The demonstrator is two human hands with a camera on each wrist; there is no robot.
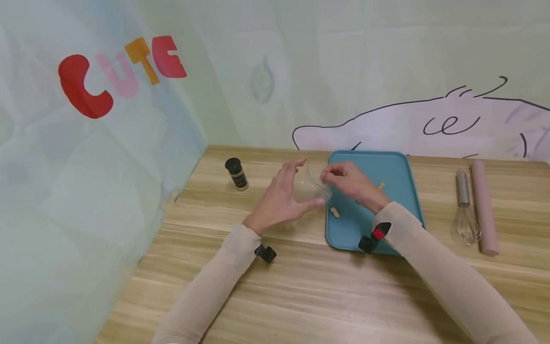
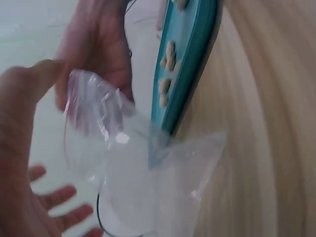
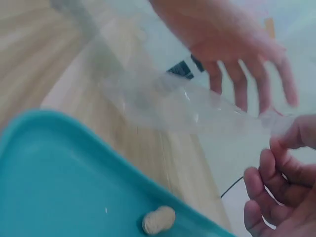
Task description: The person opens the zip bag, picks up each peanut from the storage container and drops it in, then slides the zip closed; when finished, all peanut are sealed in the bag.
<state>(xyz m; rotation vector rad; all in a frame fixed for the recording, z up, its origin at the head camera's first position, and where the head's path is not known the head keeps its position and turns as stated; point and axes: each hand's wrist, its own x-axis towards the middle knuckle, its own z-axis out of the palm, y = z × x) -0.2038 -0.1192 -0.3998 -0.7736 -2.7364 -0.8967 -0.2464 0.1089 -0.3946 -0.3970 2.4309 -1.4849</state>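
Note:
A clear plastic zip bag (image 1: 307,190) is held up just left of the blue tray. My right hand (image 1: 349,182) pinches the bag's top edge between thumb and fingertip, as the right wrist view shows, with its other fingers curled. Around the bag's other side my left hand (image 1: 279,198) is spread, thumb apart from the extended fingers; whether it touches the plastic is hard to tell. The bag (image 2: 131,163) hangs loose and see-through in the left wrist view. Peanuts in shells (image 1: 335,212) lie on the tray (image 1: 369,165), partly hidden by my right arm.
Left of my hands, a black-capped seasoning bottle (image 1: 237,174) stands on the wooden table (image 1: 275,291). To the tray's right lie a metal whisk (image 1: 463,191) and a pink rolling pin (image 1: 485,210). Printed cloth walls (image 1: 369,62) border the table at the back and left.

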